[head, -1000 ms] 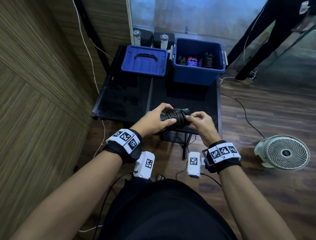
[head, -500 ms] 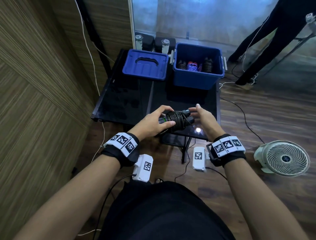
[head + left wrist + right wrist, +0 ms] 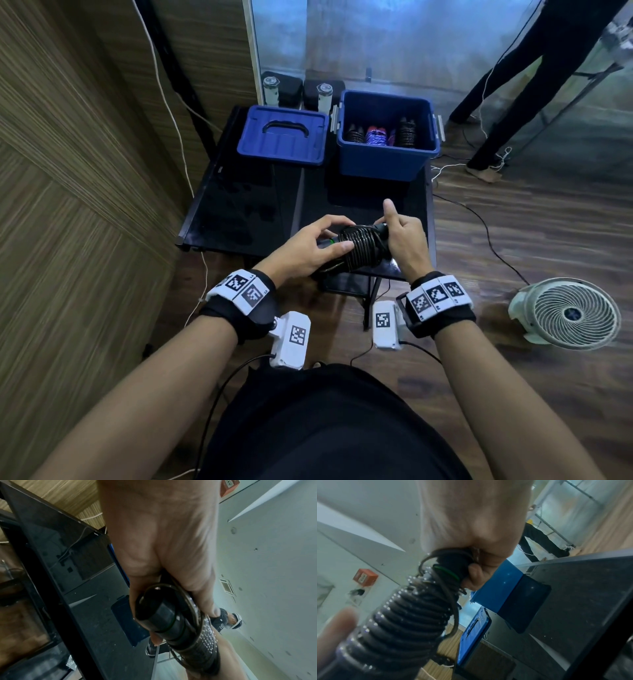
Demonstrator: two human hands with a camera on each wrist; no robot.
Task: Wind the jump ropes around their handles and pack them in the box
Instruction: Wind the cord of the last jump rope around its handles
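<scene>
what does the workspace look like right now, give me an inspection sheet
surface: black table, glossy.
job's things: wound black jump rope held over the near edge; open blue box at the far right with wound ropes inside.
clutter: blue lid left of the box.
grippers: left hand and right hand both grip the rope bundle.
cables: white cable along the wall, black cable on the floor.
surroundings: white fan, a standing person's legs.

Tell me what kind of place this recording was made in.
Probably an indoor recording room or studio, not a home: wood-panelled wall, wooden floor with loose cables, a small fan, and a frosted glass partition.
</scene>
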